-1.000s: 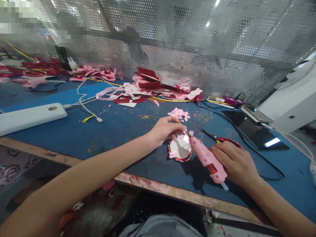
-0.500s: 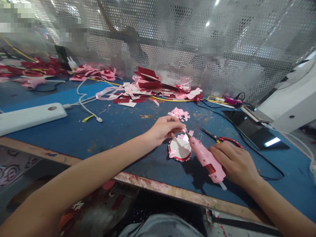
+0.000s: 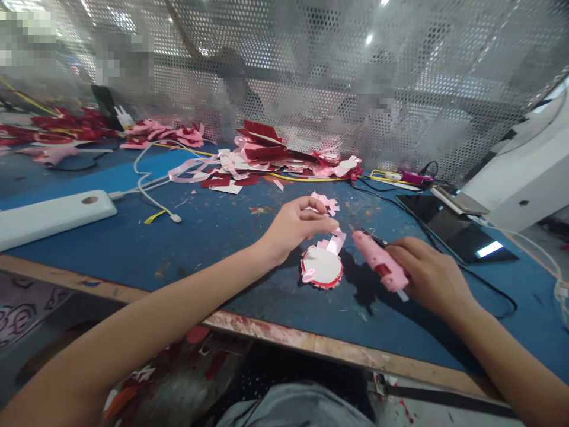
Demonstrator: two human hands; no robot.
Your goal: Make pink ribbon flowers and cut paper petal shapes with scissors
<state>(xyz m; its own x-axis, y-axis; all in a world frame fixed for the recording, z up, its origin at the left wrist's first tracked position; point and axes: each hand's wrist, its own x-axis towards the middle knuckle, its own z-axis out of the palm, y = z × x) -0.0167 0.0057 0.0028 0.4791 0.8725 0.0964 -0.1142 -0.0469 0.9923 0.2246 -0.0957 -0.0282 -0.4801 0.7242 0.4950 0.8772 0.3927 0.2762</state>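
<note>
While my right hand [image 3: 434,276] curled around a glue gun [image 3: 377,258], my left hand [image 3: 299,230] pinched pink ribbon [image 3: 338,233] just beyond a white disc [image 3: 324,265].

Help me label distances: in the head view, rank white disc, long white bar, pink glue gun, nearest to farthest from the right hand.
1. Pink glue gun, in the right hand.
2. White disc, leftward.
3. Long white bar, far left.

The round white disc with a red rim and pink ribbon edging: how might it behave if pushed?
The round white disc looks like thin card, so it is probably light and fairly stiff. Lying flat on the blue tabletop, it would likely slide rather than roll. The glossy pink ribbon pieces jutting from its far edge would probably bend easily.
</note>
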